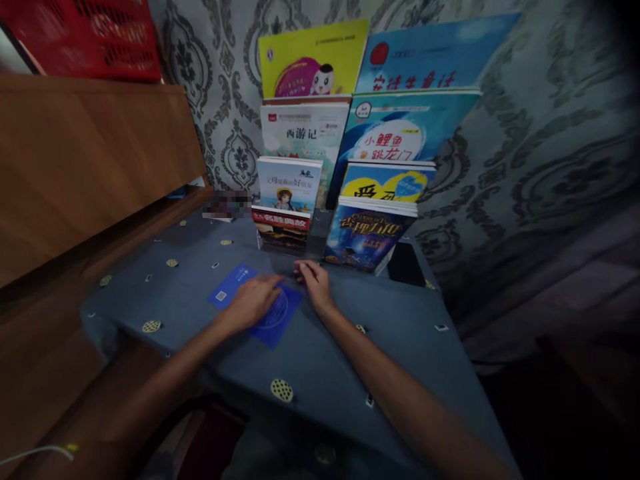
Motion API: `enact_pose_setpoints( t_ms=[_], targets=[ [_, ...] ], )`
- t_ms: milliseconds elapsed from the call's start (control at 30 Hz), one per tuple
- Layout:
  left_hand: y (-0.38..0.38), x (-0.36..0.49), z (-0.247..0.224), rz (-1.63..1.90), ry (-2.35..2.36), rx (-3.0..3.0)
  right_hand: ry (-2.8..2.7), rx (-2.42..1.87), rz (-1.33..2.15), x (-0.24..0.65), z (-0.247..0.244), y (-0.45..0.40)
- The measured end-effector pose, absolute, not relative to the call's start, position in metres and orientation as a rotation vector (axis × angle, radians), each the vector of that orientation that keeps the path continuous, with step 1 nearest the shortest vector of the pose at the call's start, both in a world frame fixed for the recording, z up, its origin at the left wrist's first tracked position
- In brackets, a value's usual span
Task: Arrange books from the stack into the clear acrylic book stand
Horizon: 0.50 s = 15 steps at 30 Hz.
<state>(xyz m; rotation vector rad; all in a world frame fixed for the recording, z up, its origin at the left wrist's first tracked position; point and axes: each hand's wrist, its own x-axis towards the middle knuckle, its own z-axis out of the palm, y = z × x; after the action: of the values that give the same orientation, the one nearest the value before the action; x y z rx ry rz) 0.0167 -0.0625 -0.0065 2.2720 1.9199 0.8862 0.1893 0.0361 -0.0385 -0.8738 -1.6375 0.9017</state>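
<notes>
A blue booklet [275, 317] with a QR code lies flat on the cloth-covered table. My left hand [254, 300] rests on top of it, palm down with the fingers lying flat, and covers its middle. Just beyond the booklet's right corner is my right hand [315, 283], its fingers loosely bent and apart, nothing visible in them. Behind both hands a rack holds several books in two columns, among them a red and dark book [281, 230] at the lower left and a dark blue book [363, 233] at the lower right.
A black flat object [406, 264] lies right of the rack. At the left stands a wooden cabinet [90, 167] with a red basket [100, 40] on top. Patterned wallpaper rises behind the table [400, 333]. A small blurred item [226, 205] sits left of the rack.
</notes>
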Motion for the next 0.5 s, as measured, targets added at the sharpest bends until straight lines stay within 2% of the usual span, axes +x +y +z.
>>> enact_pose_setpoints(
  t_ms=[67, 133, 233, 500],
  targets=[
    [-0.062, -0.007, -0.005, 0.787, 2.017, 2.265, -1.619, -0.907, 0.906, 0.205, -0.040, 0.030],
    [-0.061, -0.031, -0.003, 0.516, 2.349, 2.216, -1.636, -0.929, 0.879, 0.217, -0.038, 0.021],
    [-0.066, -0.054, -0.003, 0.316, 2.519, 2.163, -1.761, -0.928, 0.736, 0.225, -0.031, 0.006],
    [-0.092, -0.020, -0.003, 0.441, 2.166, 2.264, -2.196, -0.721, 0.319, 0.222, -0.011, -0.040]
  ],
)
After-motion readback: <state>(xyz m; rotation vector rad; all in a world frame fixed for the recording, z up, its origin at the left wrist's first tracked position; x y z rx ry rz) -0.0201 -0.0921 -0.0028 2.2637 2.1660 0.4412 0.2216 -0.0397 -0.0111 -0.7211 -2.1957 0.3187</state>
